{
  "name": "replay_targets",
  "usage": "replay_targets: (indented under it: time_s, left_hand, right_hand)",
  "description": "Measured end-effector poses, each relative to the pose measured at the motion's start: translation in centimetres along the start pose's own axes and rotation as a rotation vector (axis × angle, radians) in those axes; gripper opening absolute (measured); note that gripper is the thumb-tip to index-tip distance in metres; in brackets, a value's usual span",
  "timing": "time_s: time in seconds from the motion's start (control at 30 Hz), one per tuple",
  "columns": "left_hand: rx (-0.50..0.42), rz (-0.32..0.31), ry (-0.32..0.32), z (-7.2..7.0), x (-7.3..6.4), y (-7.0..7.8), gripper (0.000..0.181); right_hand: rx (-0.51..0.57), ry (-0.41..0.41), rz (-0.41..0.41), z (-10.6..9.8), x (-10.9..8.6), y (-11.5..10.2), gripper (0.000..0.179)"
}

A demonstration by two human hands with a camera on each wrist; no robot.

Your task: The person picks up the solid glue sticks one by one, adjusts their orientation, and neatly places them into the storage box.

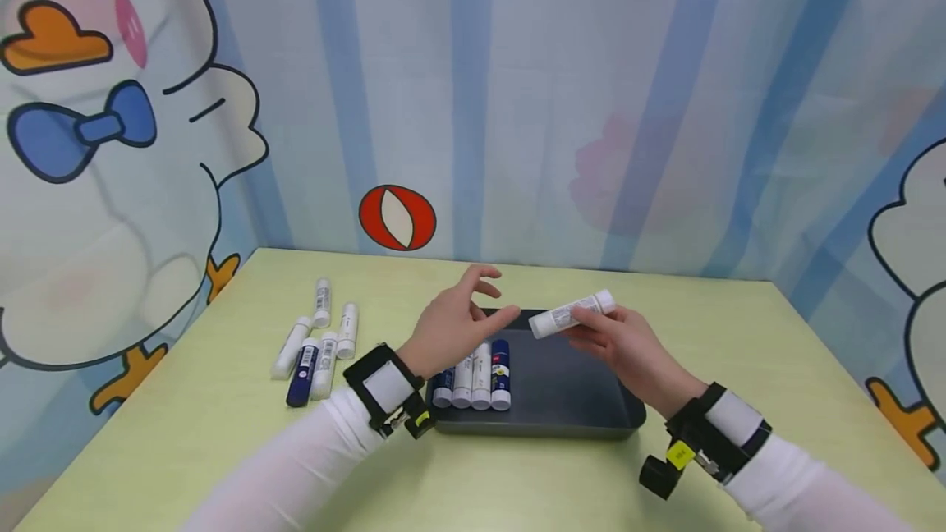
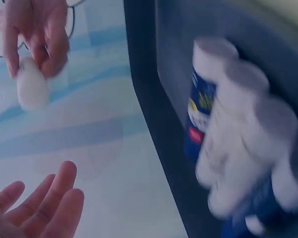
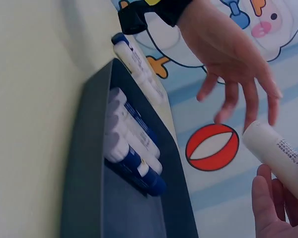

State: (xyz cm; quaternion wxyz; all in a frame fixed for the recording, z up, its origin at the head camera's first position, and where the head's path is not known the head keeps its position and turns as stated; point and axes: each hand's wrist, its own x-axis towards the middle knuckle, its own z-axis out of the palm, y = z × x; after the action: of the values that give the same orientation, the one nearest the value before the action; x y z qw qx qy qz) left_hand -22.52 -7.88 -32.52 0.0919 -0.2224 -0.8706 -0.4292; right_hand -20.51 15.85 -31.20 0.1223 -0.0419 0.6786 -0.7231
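My right hand [image 1: 628, 343] grips a white glue stick [image 1: 572, 314] between thumb and fingers, above the right part of a dark grey tray [image 1: 576, 425]. To its left, my left hand [image 1: 458, 318] holds nothing, fingers apart and loosely bent over the tray's left part. In the right wrist view the left hand's fingertips hang close to the glue stick's white end. Inside the tray, a row of glue sticks lies side by side along the left: a blue one [image 1: 500, 376] on the right end, white ones [image 1: 481, 378] in the middle, and another blue one [image 1: 443, 388] partly under the left wrist.
Left of the tray, several loose glue sticks lie on the pale yellow table [image 1: 517, 483], mostly white ones [image 1: 292, 347] and one dark blue [image 1: 303, 373]. A cartoon-printed curtain [image 1: 517, 105] stands right behind the table's far edge.
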Motion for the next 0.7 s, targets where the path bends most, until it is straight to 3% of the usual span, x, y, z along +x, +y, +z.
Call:
replay_targets:
  time_s: [0.17, 0.27, 0.5, 0.7]
  left_hand:
    - [-0.32, -0.06, -0.192, 1.3, -0.1, 1.3, 0.046]
    - [-0.43, -0.105, -0.246, 1.6, -0.3, 1.7, 0.04]
    - [-0.478, -0.143, -0.239, 1.4, -0.9, 2.4, 0.028]
    - [-0.513, -0.136, -0.257, 1.9, -0.6, 1.0, 0.03]
  right_hand:
    - [0.016, 0.007, -0.005, 0.8, -0.2, 0.8, 0.059]
    - [0.028, -0.003, -0.012, 1.0, -0.3, 1.1, 0.058]
    - [0.064, -0.023, -0.018, 1.7, -0.2, 1.4, 0.053]
    - [0.03, -0.036, -0.015, 1.4, -0.2, 1.7, 0.053]
